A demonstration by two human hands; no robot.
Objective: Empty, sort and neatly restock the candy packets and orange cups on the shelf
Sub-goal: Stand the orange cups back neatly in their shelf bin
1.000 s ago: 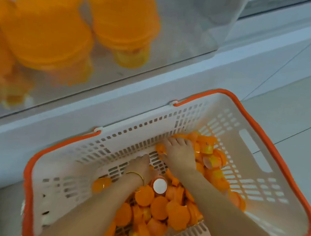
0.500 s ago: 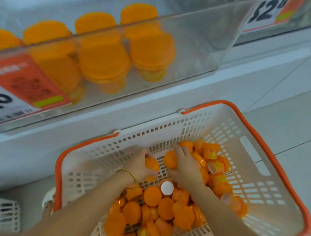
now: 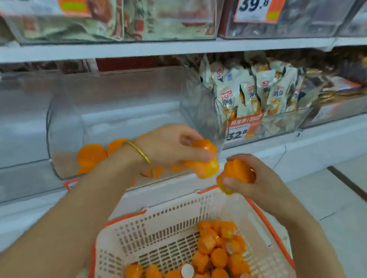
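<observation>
My left hand [image 3: 168, 147] and right hand [image 3: 263, 187] have risen from the basket [image 3: 169, 231], each grasping orange cups [image 3: 206, 167]. The bin [image 3: 67, 125] lies just beyond the left.

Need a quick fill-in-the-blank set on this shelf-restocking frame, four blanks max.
1. The gold bracelet is on the ___ wrist.
2. The left hand and right hand each grip small ___.
3. The white basket has an ___ rim.
4. The price tag below the white packets reads ___.
Missing words: left; cups; orange; 32.8
</observation>
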